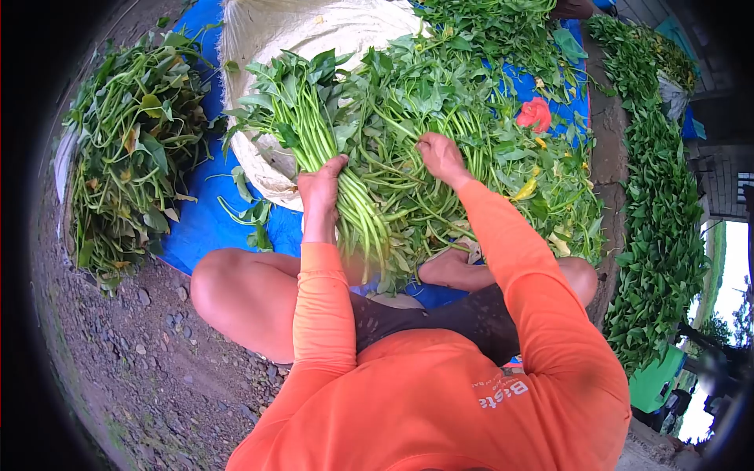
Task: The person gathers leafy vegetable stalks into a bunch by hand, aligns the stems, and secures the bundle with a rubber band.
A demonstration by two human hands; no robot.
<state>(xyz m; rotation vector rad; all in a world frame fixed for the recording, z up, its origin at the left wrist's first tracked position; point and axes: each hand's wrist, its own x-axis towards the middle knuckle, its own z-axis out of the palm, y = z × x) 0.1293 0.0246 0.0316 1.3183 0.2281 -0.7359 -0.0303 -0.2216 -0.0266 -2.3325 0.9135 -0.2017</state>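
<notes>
My left hand (320,188) is wrapped around a thick bunch of water spinach (308,125). Its pale green stems hang down toward my lap, and the leafy tops point away from me. To the right, my right hand (442,160) is closed at the loose pile of water spinach (404,98), its fingers pinching what looks like a stem. The fingertips are partly hidden, so the exact stem is hard to make out. Behind the bunch lies a whitish woven sack (271,35), partly covered by leaves.
A blue tarp (206,224) lies under the greens. At the left stands a big heap of leafy stems (137,149). A red crumpled piece (535,115) and yellow leaves lie at the right. Beyond a concrete edge (609,149) runs a long row of greens (660,212). Gravel (165,345) lies nearer.
</notes>
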